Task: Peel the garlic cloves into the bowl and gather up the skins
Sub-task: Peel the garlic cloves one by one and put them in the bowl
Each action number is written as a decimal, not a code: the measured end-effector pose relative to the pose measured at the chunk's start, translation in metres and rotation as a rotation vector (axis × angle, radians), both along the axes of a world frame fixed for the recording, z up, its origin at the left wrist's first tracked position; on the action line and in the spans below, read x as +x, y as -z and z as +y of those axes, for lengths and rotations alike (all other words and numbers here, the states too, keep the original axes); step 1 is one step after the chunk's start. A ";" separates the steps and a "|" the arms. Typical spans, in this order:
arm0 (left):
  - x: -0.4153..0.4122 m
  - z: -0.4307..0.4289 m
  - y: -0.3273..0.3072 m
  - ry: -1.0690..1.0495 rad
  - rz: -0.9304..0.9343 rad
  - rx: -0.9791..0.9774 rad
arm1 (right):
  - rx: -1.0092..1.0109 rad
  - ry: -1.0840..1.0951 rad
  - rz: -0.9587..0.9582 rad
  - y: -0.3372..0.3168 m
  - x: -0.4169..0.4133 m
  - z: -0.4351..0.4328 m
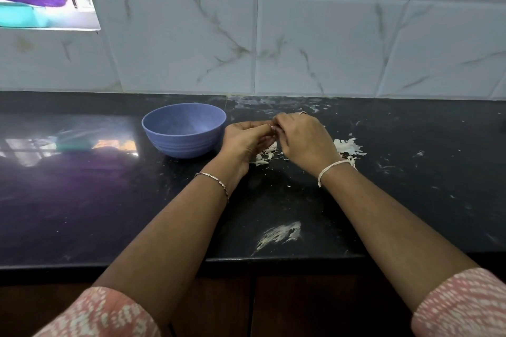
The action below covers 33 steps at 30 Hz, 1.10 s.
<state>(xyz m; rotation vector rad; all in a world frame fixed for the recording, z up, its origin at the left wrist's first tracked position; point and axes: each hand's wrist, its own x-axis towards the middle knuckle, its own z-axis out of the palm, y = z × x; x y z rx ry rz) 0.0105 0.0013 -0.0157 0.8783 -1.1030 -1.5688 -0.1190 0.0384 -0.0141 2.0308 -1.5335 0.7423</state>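
One bowl [184, 145], two hands [246, 139] [304, 139], two bracelets [216, 182] [332, 168]

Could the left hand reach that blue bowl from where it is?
Probably yes: the left hand sits right beside the blue bowl, nothing between them, though it pinches a garlic clove.

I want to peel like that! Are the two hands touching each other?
Touching. The head view shows the left hand and right hand with fingertips pressed together beside the bowl, no gap between.

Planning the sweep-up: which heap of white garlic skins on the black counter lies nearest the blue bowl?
The small scattered heap under the left hand, just right of the round blue bowl; the bigger heap lies beyond the right hand.
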 end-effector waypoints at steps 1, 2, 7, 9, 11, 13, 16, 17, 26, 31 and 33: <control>0.000 0.000 0.000 -0.007 -0.027 -0.018 | 0.010 0.001 -0.031 0.000 0.001 0.000; 0.000 -0.001 0.001 -0.018 -0.062 -0.038 | 0.017 0.002 -0.073 0.000 0.001 0.000; -0.003 0.000 0.000 -0.079 -0.167 -0.128 | 0.011 0.019 -0.315 0.000 0.004 0.001; -0.003 0.001 0.000 -0.082 -0.179 -0.126 | 0.015 0.020 -0.482 0.000 0.000 -0.001; -0.003 0.000 0.001 -0.077 -0.186 -0.105 | 0.044 0.029 -0.626 -0.001 -0.008 -0.003; -0.002 0.000 0.002 -0.061 -0.190 -0.089 | 0.077 0.049 -0.663 -0.001 -0.019 -0.003; -0.003 0.001 0.002 -0.052 -0.192 -0.072 | 0.167 0.064 -0.577 0.000 -0.034 -0.003; -0.003 0.001 0.002 -0.053 -0.192 -0.073 | 0.200 0.074 -0.549 -0.001 -0.035 -0.002; -0.004 0.001 0.003 -0.107 -0.311 -0.247 | 0.215 -0.053 -0.516 -0.004 -0.019 0.004; -0.005 0.001 0.002 -0.160 -0.419 -0.352 | 0.199 0.021 -0.412 -0.004 -0.014 0.004; -0.005 0.001 0.001 -0.188 -0.463 -0.403 | 0.193 0.023 -0.401 -0.005 -0.013 0.005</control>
